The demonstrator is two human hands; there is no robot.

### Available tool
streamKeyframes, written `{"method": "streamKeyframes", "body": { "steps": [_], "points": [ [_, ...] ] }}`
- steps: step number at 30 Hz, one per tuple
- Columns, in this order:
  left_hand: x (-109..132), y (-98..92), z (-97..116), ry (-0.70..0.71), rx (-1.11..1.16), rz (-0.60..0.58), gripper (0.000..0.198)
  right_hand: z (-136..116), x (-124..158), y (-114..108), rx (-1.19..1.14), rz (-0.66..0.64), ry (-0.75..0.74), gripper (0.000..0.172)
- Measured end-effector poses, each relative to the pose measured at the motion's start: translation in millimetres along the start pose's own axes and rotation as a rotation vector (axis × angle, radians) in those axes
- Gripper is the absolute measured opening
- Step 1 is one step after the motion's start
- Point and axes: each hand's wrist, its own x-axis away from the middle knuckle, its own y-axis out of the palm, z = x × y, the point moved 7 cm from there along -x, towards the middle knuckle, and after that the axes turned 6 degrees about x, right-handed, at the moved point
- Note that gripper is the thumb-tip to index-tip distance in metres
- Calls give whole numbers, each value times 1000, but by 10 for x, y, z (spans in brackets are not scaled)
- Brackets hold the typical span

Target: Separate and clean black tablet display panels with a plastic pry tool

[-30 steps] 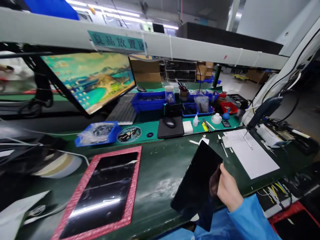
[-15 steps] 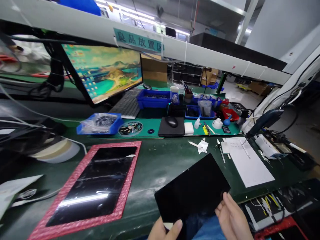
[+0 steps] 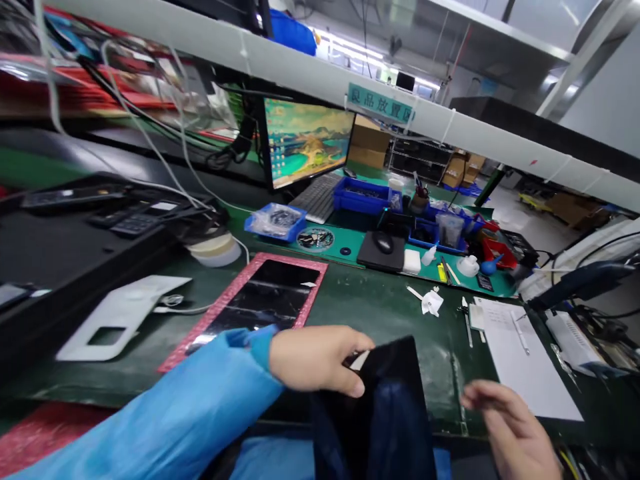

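Note:
My left hand (image 3: 320, 360) grips the upper left corner of a black tablet (image 3: 390, 407), thumb on the glossy face. A bit of white shows at that corner by my fingers. The tablet stands tilted over my lap at the table's near edge and mirrors blue cloth. My right hand (image 3: 515, 427) is apart from it on the right, slightly blurred, fingers loosely bent with nothing in them. Behind my left forearm a black glass panel (image 3: 270, 293) lies on pink bubble wrap (image 3: 323, 268).
A white paper sheet (image 3: 540, 380) with a pen lies right, near tweezers (image 3: 469, 327) and a crumpled white piece (image 3: 431, 303). Behind are a mouse (image 3: 383, 242), blue bins (image 3: 367, 195) and a monitor (image 3: 307, 143). Left are a white plate (image 3: 120, 313) and a black tray (image 3: 30, 253).
My view has swung left. My right hand has let go of the tablet and moved off to the right. My left hand has turned the tablet more upright.

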Motion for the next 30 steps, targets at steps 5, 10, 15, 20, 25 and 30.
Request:
{"method": "streamKeyframes", "body": {
  "steps": [5, 10, 15, 20, 25, 30],
  "points": [
    [-237, 432, 92, -26, -131, -319, 11, -248, 144, 982, 64, -294, -116, 57],
    [-239, 531, 67, -58, -228, -299, 10, -317, 244, 1059, 123, -280, -137, 45],
    [-221, 558, 75, -63, -251, -252, 11, -344, 276, 965, 119, -230, -139, 47],
    [-181, 576, 118, -45, -243, -210, 17, -357, 318, 927, 83, -207, -149, 44],
    [-112, 541, 102, -53, -190, -172, 27, -246, 338, 875, 60, -254, -110, 38],
    [-35, 496, 68, -60, -99, -153, 20, -116, 318, 788, 52, -266, -92, 35]
  ]
}}
